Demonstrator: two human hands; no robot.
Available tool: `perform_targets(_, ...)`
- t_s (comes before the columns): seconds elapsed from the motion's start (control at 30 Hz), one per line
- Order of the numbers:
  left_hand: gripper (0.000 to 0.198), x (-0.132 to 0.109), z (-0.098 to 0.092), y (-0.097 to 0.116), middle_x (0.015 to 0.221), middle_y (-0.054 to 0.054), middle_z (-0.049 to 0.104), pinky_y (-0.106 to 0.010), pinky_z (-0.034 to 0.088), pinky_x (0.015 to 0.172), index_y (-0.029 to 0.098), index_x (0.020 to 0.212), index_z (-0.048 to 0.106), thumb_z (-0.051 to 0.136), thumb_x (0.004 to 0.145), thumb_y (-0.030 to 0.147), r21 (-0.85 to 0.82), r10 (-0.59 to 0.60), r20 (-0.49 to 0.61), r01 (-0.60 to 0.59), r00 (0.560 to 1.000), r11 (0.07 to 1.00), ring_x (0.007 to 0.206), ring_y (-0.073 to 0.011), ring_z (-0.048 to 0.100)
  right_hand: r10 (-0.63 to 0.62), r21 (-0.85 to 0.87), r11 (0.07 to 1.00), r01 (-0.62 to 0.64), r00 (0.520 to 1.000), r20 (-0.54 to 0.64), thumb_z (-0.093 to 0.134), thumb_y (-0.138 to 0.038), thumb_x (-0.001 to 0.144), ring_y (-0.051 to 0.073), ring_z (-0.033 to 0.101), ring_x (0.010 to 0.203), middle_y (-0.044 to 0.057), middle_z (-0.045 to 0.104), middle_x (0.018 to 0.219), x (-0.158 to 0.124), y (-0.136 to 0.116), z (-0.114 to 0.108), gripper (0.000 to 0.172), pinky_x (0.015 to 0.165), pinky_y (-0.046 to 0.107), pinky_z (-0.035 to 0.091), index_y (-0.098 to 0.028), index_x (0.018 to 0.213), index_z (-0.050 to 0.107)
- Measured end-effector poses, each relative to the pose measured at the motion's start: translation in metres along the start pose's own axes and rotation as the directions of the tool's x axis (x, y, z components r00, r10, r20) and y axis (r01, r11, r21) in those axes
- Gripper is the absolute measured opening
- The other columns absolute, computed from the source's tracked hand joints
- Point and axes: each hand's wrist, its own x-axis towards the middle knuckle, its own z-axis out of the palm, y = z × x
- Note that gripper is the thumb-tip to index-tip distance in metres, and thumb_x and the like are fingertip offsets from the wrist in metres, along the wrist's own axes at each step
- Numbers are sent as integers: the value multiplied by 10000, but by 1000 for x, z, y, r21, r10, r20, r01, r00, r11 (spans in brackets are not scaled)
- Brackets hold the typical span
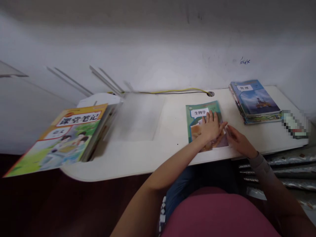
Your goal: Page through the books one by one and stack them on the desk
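Observation:
A green biology textbook (194, 129) with Chinese characters on a white label lies face up near the front edge of the white table. My left hand (211, 127) rests flat on its cover, fingers spread. At the book's right edge is my right hand (239, 141), its thumb and fingers pinched together close to my left fingertips. What sits between those right fingers, if anything, is too small to make out. Left of the book, a clear plastic sheet (139, 117) is spread on the tabletop.
A stack of books topped by a blue physics textbook (258, 98) stands at the back right, beside a blurred-out object (295, 124). Another stack with a yellow-green notebook (66, 140) overhangs the left end. A yellow cable (170, 91) runs along the wall to a hole in the table (158, 154).

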Motion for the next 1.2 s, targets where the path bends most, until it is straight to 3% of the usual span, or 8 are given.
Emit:
perform_targets(0.1,723,2,-2,-4,1527,-224,212,-457,160,1150,26,1456,227,265,944,535,-312,-30,3,29,1000,950,1434,-288,134,-10,-69,998,7,999,-38,552,-454,846,264,515,1234,118,547,1342,-2,-5,2,572,1063,468,387,-207,1356,471)
perform_targets(0.23,680,-6,-1,4,1548,-170,188,-360,125,1173,58,1468,197,279,951,491,-688,-87,-107,-10,990,726,1440,-203,125,18,99,995,-9,996,-87,523,-489,870,230,623,1077,116,648,1189,0,-8,1,564,944,424,500,-196,1347,456)
perform_targets(0.43,576,-13,8,14,1542,-94,255,-379,149,1178,149,1454,267,197,972,456,-831,-219,-91,47,971,554,1429,-176,193,62,273,961,-34,994,-94,481,-508,886,231,605,1124,106,626,1247,-1,-9,2,591,945,426,510,-233,1399,380)
perform_targets(0.57,586,-14,14,7,1511,-130,320,-389,207,1164,133,1435,316,215,966,469,-671,37,-100,-94,994,736,1416,-198,240,30,271,962,-23,999,-20,578,-451,828,241,585,1155,105,609,1274,-2,-10,0,604,972,427,487,-222,1365,424)
perform_targets(0.73,711,-28,15,7,1507,-228,270,-508,203,1135,27,1426,292,283,938,544,-175,257,-26,-258,966,950,1422,-315,184,42,103,994,-33,995,-95,573,-340,813,223,655,1014,87,708,1048,-4,-9,-6,564,939,412,495,-183,1341,452)
perform_targets(0.97,757,-40,13,10,1529,-187,243,-543,213,1112,72,1458,257,286,915,599,128,325,21,-325,946,937,1418,-340,184,55,-279,959,-57,998,-16,456,-253,847,189,644,667,34,696,747,-3,-8,-14,470,677,335,513,-147,1303,497)
perform_targets(1.1,773,-42,18,12,1507,-176,305,-579,173,1115,72,1434,326,323,894,625,198,394,101,-407,913,892,1397,-354,237,14,-496,868,19,998,62,530,-246,814,190,645,690,43,709,766,31,-5,-25,363,696,317,494,-169,1155,628)
perform_targets(1.2,820,-46,22,15,1491,-212,316,-569,175,1120,25,1426,322,356,879,634,221,350,107,-366,930,904,1393,-356,245,4,-445,893,71,986,166,568,-224,793,182,653,680,43,715,728,70,-1,-32,398,683,295,503,-113,1172,617)
